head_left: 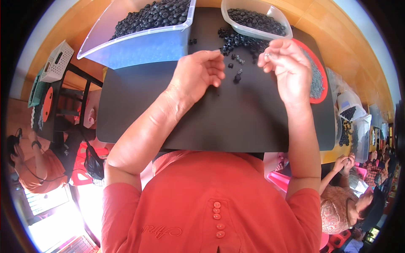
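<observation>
My left hand (197, 72) is raised over the dark table, its fingers curled and the thumb laid along the index finger; whatever it may hold is hidden. Across from it, my right hand (291, 67) pinches a tiny silvery piece (267, 55) between thumb and fingertips, too small to name. Between the hands lie a small black part (237, 79) and a coiled, spring-like piece (240, 72) touching it. A loose pile of black parts (242, 41) spreads beyond them. Beside my right hand is a red tray (324, 84) filled with small grey pieces.
A large translucent bin (143, 48) of round black parts with holes stands at the far left of the table (236, 130). A smaller clear tub (257, 33) of black parts sits at the far right. People work at both sides, with more tubs (352, 105) on the right.
</observation>
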The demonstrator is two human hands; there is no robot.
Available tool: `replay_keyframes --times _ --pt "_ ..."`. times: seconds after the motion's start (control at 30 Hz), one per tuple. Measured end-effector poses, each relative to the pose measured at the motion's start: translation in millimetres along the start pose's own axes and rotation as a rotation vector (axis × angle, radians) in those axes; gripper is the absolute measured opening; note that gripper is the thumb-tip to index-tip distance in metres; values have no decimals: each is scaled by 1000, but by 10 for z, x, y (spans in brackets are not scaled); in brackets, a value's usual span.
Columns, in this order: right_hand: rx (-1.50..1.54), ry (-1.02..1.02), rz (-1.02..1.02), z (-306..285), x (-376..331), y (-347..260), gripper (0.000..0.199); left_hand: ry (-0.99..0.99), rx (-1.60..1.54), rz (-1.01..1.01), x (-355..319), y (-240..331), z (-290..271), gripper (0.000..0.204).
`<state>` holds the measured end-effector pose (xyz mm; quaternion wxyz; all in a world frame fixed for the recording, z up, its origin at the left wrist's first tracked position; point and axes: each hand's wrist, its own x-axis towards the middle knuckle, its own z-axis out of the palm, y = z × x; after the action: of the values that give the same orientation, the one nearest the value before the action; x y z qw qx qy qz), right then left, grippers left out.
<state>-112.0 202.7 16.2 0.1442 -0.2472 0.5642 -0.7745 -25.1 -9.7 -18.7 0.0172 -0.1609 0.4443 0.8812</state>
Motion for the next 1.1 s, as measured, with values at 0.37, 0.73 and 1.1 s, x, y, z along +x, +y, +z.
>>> replay_keyframes --times 0.37,0.73,1.1 --pt "-20 99 -51 -32 -91 -171 15 8 1446 650 36 -283 233 37" --pt "-67 35 -6 -6 -118 -148 15 -16 1618 905 99 -228 138 16" --pt "-220 -132 69 144 -139 -56 17 -325 -196 -208 -143 -116 74 20"
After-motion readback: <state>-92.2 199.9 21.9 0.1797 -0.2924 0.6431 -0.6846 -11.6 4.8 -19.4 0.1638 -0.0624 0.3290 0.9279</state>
